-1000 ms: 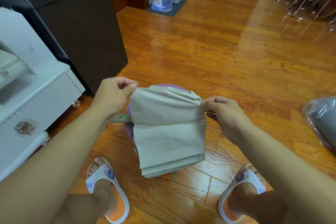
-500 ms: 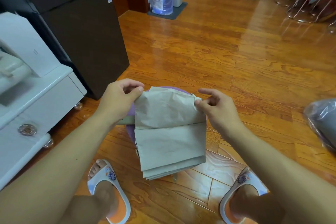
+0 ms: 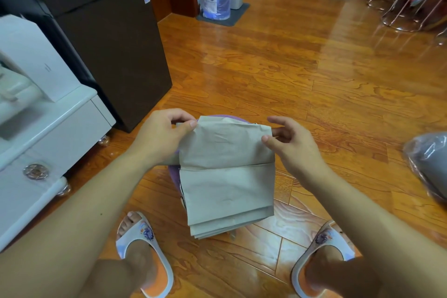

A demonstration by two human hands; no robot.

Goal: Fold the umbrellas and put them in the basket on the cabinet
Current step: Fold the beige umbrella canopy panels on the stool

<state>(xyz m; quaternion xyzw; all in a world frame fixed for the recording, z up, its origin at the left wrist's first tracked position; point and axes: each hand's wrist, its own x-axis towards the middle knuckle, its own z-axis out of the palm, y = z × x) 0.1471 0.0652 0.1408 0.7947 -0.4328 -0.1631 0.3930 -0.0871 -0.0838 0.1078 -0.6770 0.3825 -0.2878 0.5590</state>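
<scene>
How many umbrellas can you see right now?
1: the beige umbrella pinched by the left hand, with the right hand at its other top corner. Others may be out of view.
</scene>
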